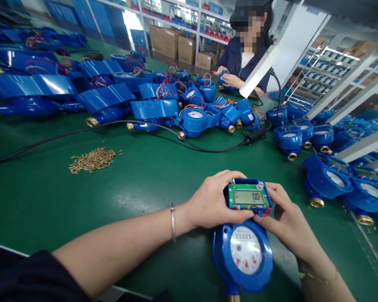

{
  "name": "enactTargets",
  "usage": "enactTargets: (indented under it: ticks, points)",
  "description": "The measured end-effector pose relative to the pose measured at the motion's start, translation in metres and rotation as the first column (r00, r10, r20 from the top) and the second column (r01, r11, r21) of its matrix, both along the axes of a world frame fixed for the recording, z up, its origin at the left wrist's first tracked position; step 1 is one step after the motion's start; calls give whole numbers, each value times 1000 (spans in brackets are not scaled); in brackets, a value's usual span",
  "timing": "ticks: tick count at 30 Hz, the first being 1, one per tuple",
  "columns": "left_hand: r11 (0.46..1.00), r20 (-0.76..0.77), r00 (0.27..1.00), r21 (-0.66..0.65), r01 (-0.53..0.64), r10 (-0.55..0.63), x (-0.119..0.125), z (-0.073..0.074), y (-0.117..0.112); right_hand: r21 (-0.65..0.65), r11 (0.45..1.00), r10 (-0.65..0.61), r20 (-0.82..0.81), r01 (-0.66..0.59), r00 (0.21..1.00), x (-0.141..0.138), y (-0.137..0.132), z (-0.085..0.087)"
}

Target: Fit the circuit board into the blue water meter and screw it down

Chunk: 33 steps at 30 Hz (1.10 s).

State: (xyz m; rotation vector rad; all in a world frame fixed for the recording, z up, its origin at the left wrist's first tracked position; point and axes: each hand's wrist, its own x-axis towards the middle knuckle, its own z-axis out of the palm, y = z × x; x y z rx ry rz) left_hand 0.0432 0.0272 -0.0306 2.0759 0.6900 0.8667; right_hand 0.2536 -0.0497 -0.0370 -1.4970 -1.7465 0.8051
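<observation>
A blue water meter with a round white dial lies on the green table in front of me. At its far end sits a green circuit board with a small LCD screen in a blue housing. My left hand grips the housing from the left, its thumb along the near edge. From the right, my right hand closes on the same housing, fingers at its side and thumb at the near corner. Red wires show at the board's near right corner.
A pile of small brass screws lies at left on the green table. A black cable with an inline plug crosses behind my hands. Many blue meters with loose wires fill the back; more meters stand at right. A co-worker handles a meter opposite.
</observation>
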Motion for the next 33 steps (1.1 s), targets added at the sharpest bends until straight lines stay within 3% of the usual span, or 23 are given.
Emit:
enactTargets:
  ticks: [11, 20, 26, 33]
  points:
    - [993, -45, 999, -116, -29, 24, 1, 5, 9, -59, 997, 28, -280, -47, 960, -20, 25, -10]
    - [987, -54, 998, -153, -49, 41, 4, 8, 11, 11, 1000, -2, -226, 5, 974, -28, 31, 7]
    - [995, -54, 999, -104, -4, -2, 3, 6, 10, 102, 993, -47, -144, 62, 988, -31, 22, 6]
    - [996, -122, 991, -75, 43, -52, -1, 9, 12, 94, 994, -42, -136, 55, 990, -28, 23, 6]
